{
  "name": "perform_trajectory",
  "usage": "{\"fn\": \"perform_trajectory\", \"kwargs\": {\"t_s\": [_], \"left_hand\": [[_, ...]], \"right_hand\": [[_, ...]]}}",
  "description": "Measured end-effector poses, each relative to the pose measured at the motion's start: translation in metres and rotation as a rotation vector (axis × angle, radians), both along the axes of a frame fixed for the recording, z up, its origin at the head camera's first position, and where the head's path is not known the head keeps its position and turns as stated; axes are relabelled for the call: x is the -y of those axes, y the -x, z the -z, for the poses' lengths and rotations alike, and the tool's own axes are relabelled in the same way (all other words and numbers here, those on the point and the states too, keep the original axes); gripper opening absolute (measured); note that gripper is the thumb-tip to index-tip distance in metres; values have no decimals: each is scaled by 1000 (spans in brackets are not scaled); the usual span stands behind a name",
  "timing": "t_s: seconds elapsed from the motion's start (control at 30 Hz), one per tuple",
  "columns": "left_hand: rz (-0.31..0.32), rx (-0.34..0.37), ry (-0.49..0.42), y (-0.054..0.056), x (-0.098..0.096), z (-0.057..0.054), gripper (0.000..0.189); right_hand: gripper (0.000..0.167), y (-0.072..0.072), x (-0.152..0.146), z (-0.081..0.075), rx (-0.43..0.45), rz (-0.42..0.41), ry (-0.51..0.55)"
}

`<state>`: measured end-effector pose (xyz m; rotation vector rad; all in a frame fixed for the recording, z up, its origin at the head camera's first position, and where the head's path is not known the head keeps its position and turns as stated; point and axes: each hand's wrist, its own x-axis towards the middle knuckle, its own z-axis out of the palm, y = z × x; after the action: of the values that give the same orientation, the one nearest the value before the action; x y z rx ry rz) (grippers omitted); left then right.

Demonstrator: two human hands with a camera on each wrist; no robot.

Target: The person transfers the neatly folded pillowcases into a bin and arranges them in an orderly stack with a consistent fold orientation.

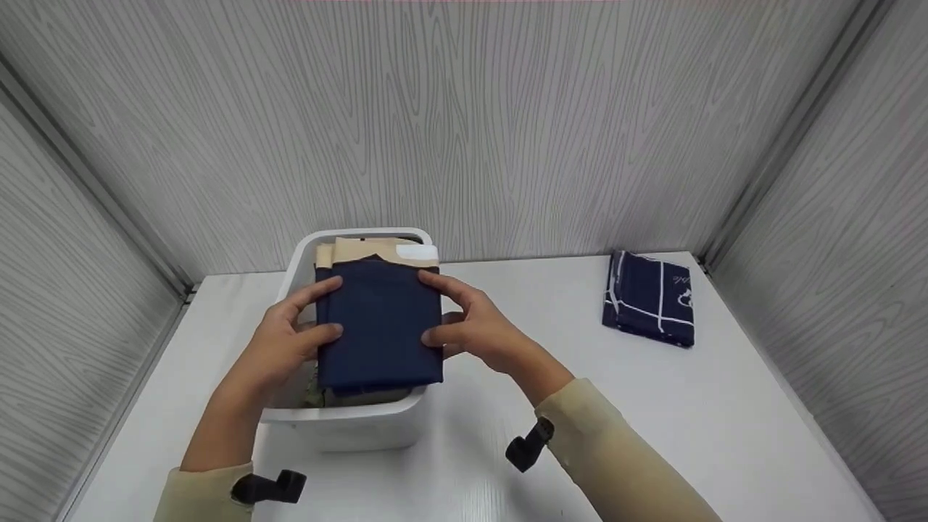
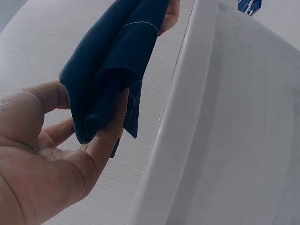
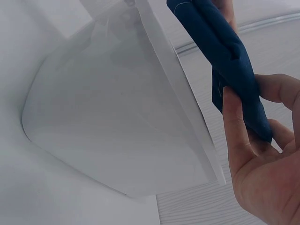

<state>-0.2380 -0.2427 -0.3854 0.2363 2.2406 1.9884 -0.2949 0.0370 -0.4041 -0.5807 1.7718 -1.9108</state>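
Observation:
A folded navy cloth [image 1: 380,322] with a tan band and a white patch along its far end is held over a white plastic bin [image 1: 348,413]. My left hand [image 1: 286,330] grips its left edge, thumb on top and fingers beneath. On the opposite edge, my right hand [image 1: 478,326] pinches the cloth the same way. Both wrist views show the folded layers of the navy cloth [image 2: 112,56] between thumb and fingers, above the bin's rim [image 3: 183,89]. Much of the bin's inside is hidden by the cloth; some greenish fabric [image 1: 313,395] shows at its near left.
Another folded navy cloth [image 1: 649,297] with white lines and lettering lies at the right back of the white table [image 1: 522,312]. Grey wood-grain panels [image 1: 464,130] stand behind the table and along both sides.

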Motion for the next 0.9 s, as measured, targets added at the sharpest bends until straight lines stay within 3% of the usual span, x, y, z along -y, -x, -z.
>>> {"fn": "perform_trajectory", "kwargs": {"t_s": [0.43,0.73,0.9], "left_hand": [[-2,37,23,2,-1,1,72],[-38,12,145,1,-4,1,70],[-65,-25,267,0,-6,0,68]], "right_hand": [[91,-1,6,1,-22,34,-49],[92,-2,12,0,-61,60,-130],[92,-2,17,2,-80,81,-176]]}}
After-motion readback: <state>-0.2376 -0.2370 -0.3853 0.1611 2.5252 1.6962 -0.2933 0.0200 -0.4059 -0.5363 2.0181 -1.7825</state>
